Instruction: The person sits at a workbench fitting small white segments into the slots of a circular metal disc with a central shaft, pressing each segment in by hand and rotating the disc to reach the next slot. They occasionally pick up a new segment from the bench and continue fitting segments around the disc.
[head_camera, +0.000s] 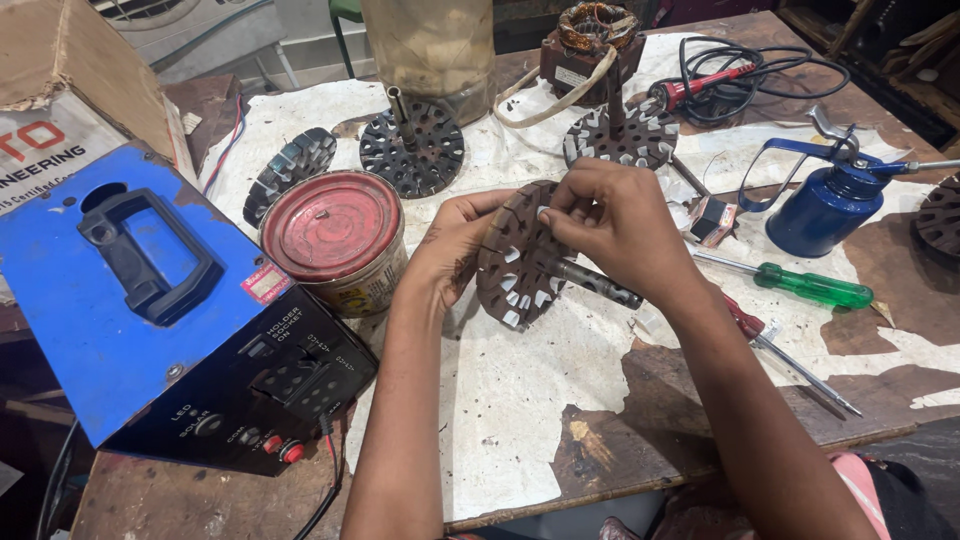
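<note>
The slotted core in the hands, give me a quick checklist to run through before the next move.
1. Left hand grips the slotted core by its rim: ok.
2. Right hand fingertips pinch at the core's face: ok.
3. Shaft points clear of the red tin: ok.
4. Green screwdriver lies close by on the bench: ok.
5. What the fingertips pinch: cannot tell.

Place: motor repair workshop
Evidence: slotted stator cores (412, 148) on a worn bench (560, 400), soldering iron (700, 88), blue oil can (825, 205), green screwdriver (810, 287), blue power unit (150, 290)
</note>
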